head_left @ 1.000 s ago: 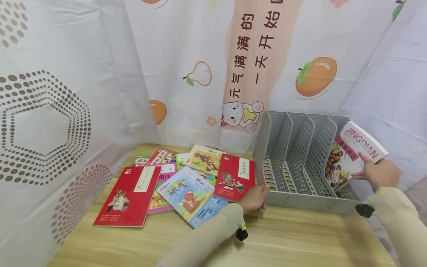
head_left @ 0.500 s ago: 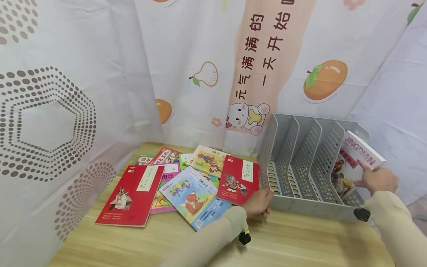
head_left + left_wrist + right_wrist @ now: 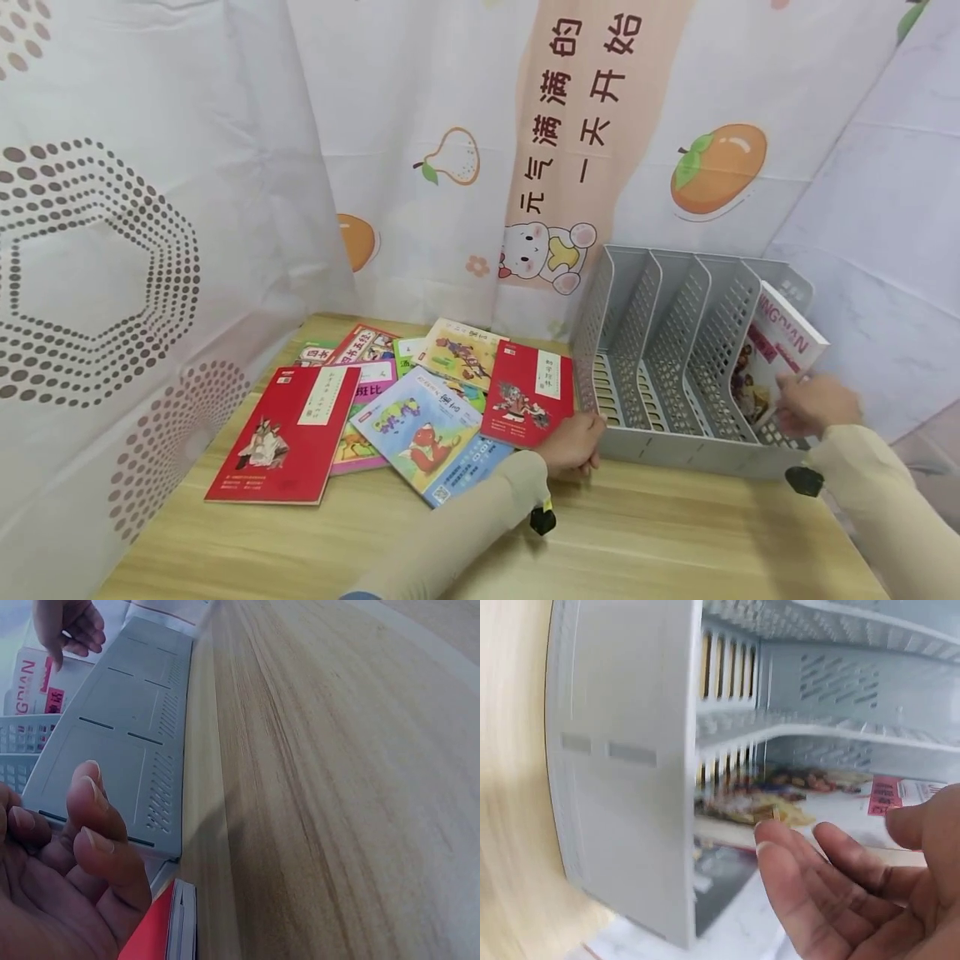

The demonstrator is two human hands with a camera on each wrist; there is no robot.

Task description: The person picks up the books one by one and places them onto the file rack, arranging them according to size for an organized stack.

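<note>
A grey magazine rack (image 3: 675,454) with several slots stands at the right of the table. In its rightmost slot a thick white book (image 3: 783,337) with pink lettering leans against the divider. My right hand (image 3: 817,406) is beside the book's near edge. In the right wrist view its loosely bent fingers (image 3: 780,877) and thumb are around nothing. My left hand (image 3: 573,446) holds the rack's front left corner, its fingers curled there. The left wrist view shows these fingers (image 3: 112,859) in front of the rack's front panel (image 3: 112,742).
Left of the rack lie a red book (image 3: 528,396), a blue fox picture book (image 3: 423,437) and a larger red book (image 3: 285,437). Several other books, including a yellow one (image 3: 461,354), overlap behind them. Printed curtains (image 3: 405,83) enclose the wooden table (image 3: 660,542).
The white book has moved left and lower in the rightmost slot, against the divider. My right hand has followed left and loosened from it. My left hand stays at the rack's corner.
</note>
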